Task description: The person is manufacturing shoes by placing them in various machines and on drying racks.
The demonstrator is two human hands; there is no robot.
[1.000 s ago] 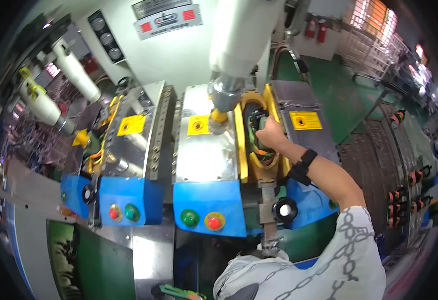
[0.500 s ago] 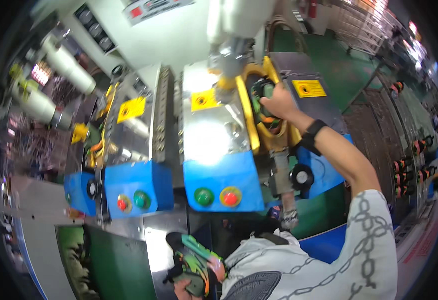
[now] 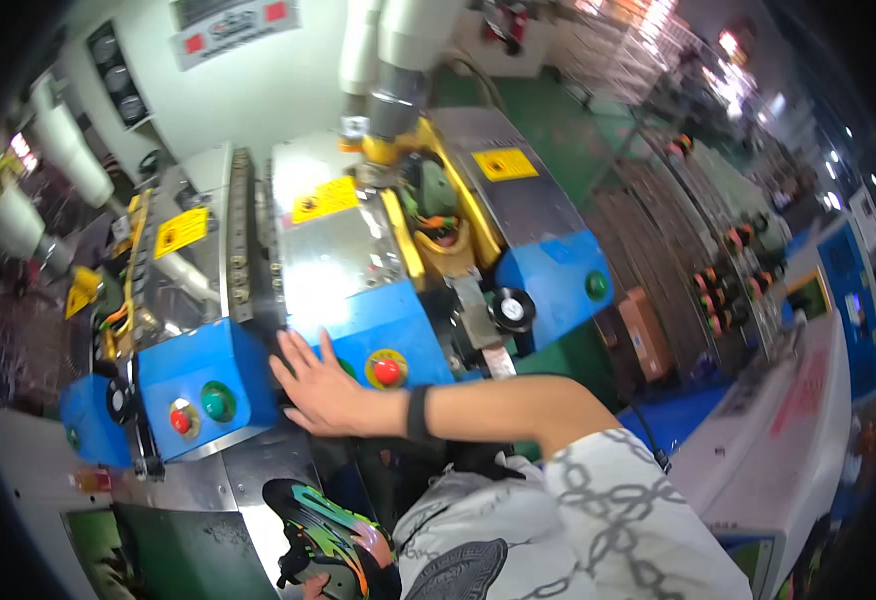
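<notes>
My right hand (image 3: 328, 393) has its fingers spread, holding nothing, at the left front corner of the middle blue control box (image 3: 408, 325). Beside the hand are a partly hidden green button (image 3: 346, 369) and a red button (image 3: 387, 373). Low in the picture, my left hand (image 3: 315, 586) grips a black, green and orange shoe upper (image 3: 333, 535); only some fingers show. Another green and orange shoe upper (image 3: 432, 200) sits in the machine between yellow clamp arms (image 3: 470, 205), beneath a grey and yellow machine head (image 3: 390, 125).
A second machine with a blue box (image 3: 198, 375), a red button and a green one stands at the left. Black round knobs (image 3: 513, 309) are on the fronts. At right, racks (image 3: 648, 215) carry several shoe uppers, beside a cardboard box (image 3: 645, 335).
My right hand has left the shoe upper in the clamp and moved left and nearer, to the blue control box. My left hand keeps its shoe upper. The view has shifted right.
</notes>
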